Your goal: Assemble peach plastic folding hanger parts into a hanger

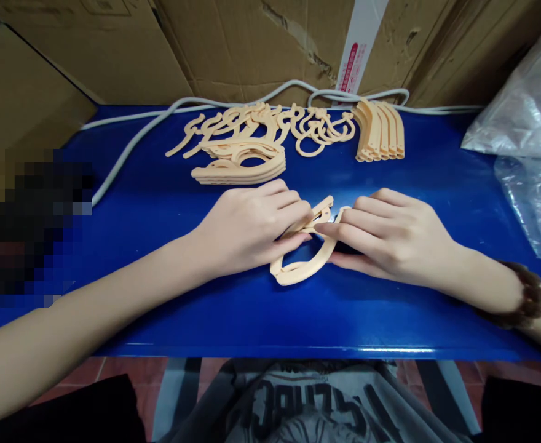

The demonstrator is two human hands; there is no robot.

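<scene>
Between my hands, just above the blue table, is a beige plastic folding clothes hanger (305, 271), its curved arm bowed toward me. My left hand (264, 224) grips its left side, thumb below and fingers bent over the top. Closed on the right side of the same hanger is my right hand (385, 231), with the index finger pressed near the middle. My fingers cover much of the joint. Beyond my left hand lies a stack of folded beige hangers (243, 174). Behind that stack, loose beige hook pieces (316, 130) are spread in a row.
Several curved beige hanger arms (381, 132) lie side by side at the back right of the blue table (197, 314). A white cable (127, 154) runs along the back and left. Cardboard boxes (252, 49) stand behind, and clear plastic bags (524, 117) rest at the right.
</scene>
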